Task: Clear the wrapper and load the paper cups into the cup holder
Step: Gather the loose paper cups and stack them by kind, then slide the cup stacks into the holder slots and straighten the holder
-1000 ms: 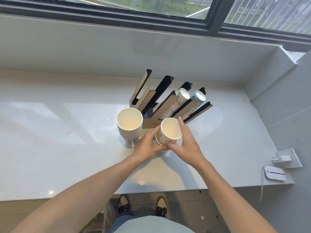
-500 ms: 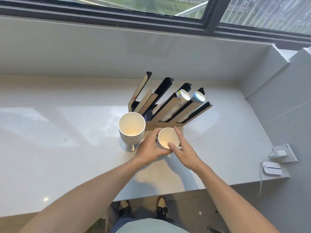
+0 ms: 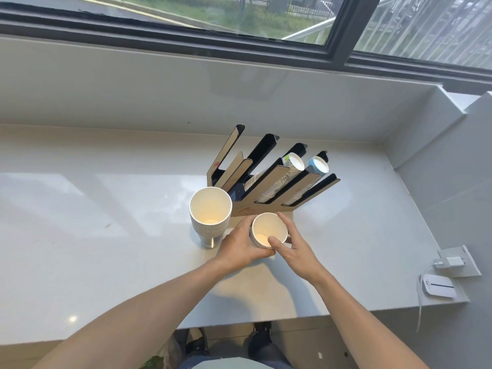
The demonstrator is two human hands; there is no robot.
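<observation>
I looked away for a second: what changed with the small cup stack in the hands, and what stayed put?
The small stack of white paper cups came down from its raised position toward the pale countertop, in front of the black-and-brown slotted cup holder. The left hand and right hand kept hold of it. The tall white cup stack and the holder's cups stayed put.

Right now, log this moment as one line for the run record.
step: cup loading | left hand: grips small cup stack | right hand: on the same stack | tall cup stack: on counter | cup holder: partly filled
</observation>
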